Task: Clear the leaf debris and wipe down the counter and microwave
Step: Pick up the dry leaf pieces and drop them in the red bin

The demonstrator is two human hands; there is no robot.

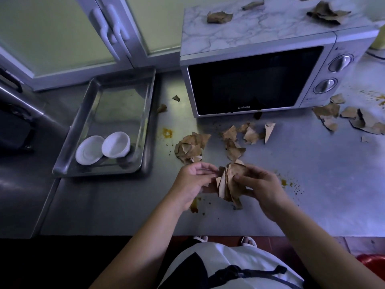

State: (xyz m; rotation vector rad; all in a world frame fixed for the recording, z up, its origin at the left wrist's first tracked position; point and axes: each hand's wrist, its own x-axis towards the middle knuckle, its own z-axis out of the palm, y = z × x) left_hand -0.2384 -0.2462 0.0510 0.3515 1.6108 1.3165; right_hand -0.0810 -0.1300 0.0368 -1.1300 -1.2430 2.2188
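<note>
Over the steel counter [312, 184] my right hand [260, 184] grips a bunch of dry brown leaf pieces [227, 184]. My left hand [191, 180] touches the bunch's left side with its fingertips. More leaf scraps lie in a pile [190, 148] just beyond my left hand, in a scatter [245, 135] before the microwave [250, 80], and in a heap [354, 117] at the right. Leaf pieces [327, 12] also sit on the microwave's marbled top. Orange-brown stains [167, 133] and crumbs spot the counter.
A steel tray [83, 132] at the left holds two white bowls [104, 150]. Cabinet doors with white handles [110, 30] stand behind it. A dark appliance [14, 126] is at the far left. A red object [373, 263] lies on the floor, lower right.
</note>
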